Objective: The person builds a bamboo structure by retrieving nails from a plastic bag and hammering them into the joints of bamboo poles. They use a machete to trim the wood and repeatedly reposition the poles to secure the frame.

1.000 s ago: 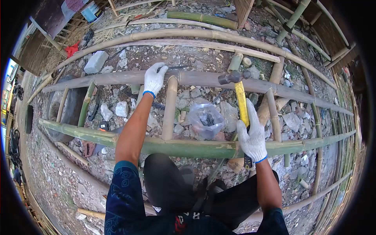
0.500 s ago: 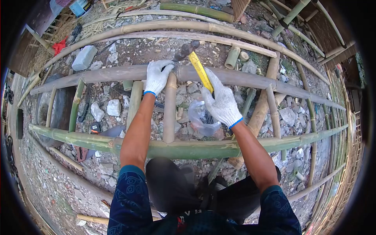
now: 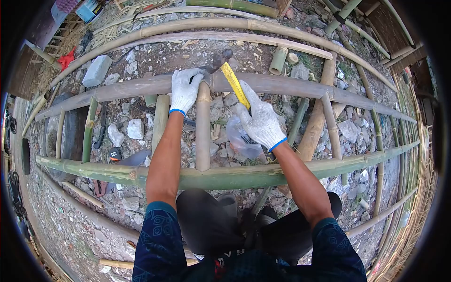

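White knit, right hand (image 3: 261, 123): closed round the yellow handle of the hammer (image 3: 235, 86); blue cuff at wrist.
Hammer: handle slants up and leftward out of the fist; dark head over the far side of the grey pole (image 3: 282, 85), near the left fingertips. Head touching the pole: cannot tell.
Left hand (image 3: 184, 90): matching glove, at the grey pole, just left of the upper end of the rung (image 3: 203, 129). Thumb and fingers curled toward each other; whether anything is pinched there, cannot tell.
Rung: bamboo, runs between the grey pole and the green pole (image 3: 225, 178).
Green pole: nearer the body, in front of the knees (image 3: 199, 214); both forearms pass above it.
Bag (image 3: 242, 144): clear plastic, on the ground between the two poles, partly hidden by the right hand.
Left of the left arm: orange-and-black item (image 3: 115, 153), too small to identify; pale stone (image 3: 136, 128) farther up.
Beyond the grey pole: cut bamboo (image 3: 278, 61) to the right, grey block (image 3: 97, 70) to the left.
Farthest out: long bamboo (image 3: 188, 24) curving across; red cloth (image 3: 67, 59) near its left end.
Ground: broken stone and soil.
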### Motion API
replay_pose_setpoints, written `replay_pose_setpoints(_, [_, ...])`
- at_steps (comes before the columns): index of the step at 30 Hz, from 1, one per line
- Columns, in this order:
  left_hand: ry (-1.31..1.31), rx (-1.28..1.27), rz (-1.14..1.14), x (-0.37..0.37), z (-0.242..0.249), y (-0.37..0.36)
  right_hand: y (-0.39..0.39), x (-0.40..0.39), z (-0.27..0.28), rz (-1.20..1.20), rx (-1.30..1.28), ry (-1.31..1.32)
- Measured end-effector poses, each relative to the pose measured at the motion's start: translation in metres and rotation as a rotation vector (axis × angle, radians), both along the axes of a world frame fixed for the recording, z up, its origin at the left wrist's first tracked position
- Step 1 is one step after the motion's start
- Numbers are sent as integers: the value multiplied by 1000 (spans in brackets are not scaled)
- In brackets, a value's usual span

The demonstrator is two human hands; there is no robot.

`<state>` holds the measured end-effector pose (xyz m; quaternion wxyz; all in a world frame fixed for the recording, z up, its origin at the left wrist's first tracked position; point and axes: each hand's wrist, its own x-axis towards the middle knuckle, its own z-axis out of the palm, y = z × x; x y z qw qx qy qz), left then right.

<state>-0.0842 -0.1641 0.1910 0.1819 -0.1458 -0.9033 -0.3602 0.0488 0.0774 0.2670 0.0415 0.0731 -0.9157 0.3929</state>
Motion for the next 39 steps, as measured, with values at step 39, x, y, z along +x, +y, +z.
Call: replay_pose_setpoints(39, [279,-31,53,3,-26,1,-27,-30,18,37,9,420])
